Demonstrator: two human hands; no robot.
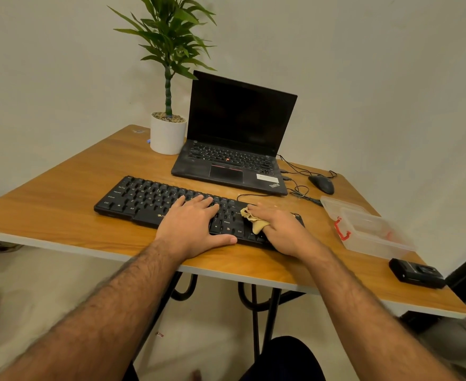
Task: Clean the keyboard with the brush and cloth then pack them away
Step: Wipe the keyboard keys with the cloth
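Note:
A black keyboard (144,198) lies across the near part of the wooden table (69,188). My left hand (193,224) rests flat on its middle keys, fingers straight and thumb along the front edge. My right hand (278,226) presses a tan cloth (255,220) onto the keyboard's right end; the cloth is bunched under the fingers and thumb. A clear plastic box (375,235) with a red latch stands open at the right, its lid (339,204) beside it. No brush is in view.
An open black laptop (234,144) sits behind the keyboard, with a white potted plant (168,136) to its left. A black mouse (322,184) and cables lie at the back right. A small black device (416,273) rests near the table's right front edge.

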